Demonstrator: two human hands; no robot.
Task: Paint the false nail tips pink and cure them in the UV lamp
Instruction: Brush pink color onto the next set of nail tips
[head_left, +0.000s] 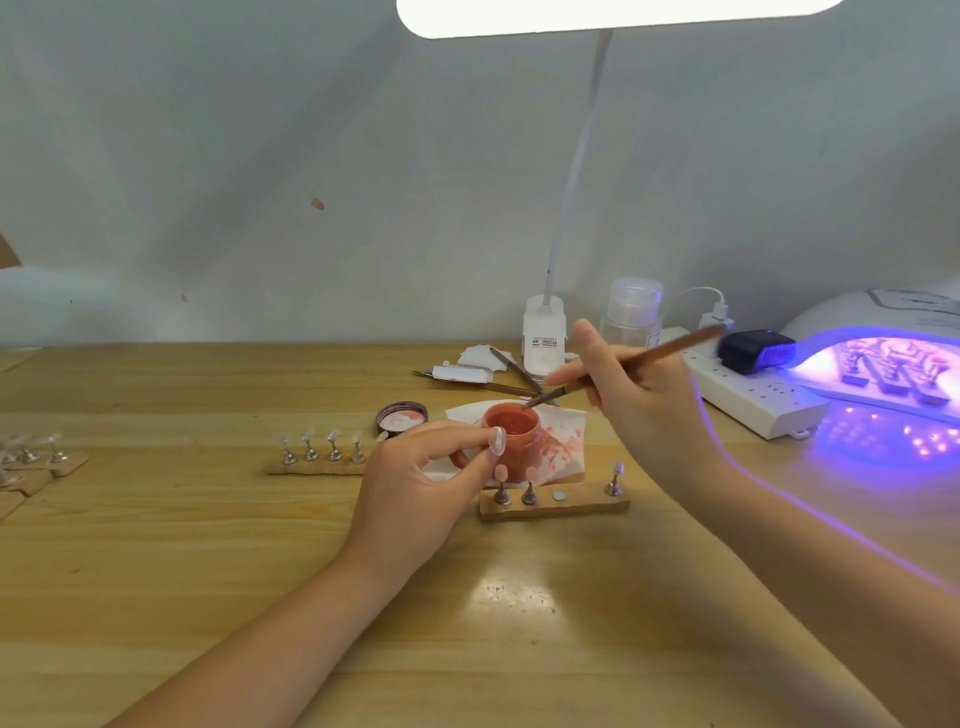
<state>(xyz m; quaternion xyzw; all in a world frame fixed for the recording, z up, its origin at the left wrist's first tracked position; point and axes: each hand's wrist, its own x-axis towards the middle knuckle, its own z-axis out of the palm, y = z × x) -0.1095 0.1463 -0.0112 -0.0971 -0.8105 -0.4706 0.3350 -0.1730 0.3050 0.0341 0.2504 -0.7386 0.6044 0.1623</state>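
- While the right hand (631, 387) grips a brush (623, 366) with its tip dipped in the open pink gel jar (511, 431), the left hand (415, 480) pinches a stand carrying one unpainted nail tip (497, 440) beside that jar.
- Near holder strip (553, 505): two tips look pink, one peg spot bare, one tip (616, 468) clear.
- Second strip (317, 460): four clear tips, apparently untouched.
- More clear tips (31, 452) stand at the tabletop's (208, 561) far left.
- UV lamp (883, 358), right, is lit, with strips inside; colour cannot be told.
- Judgement: painting is early to midway; most visible tips await paint and curing.
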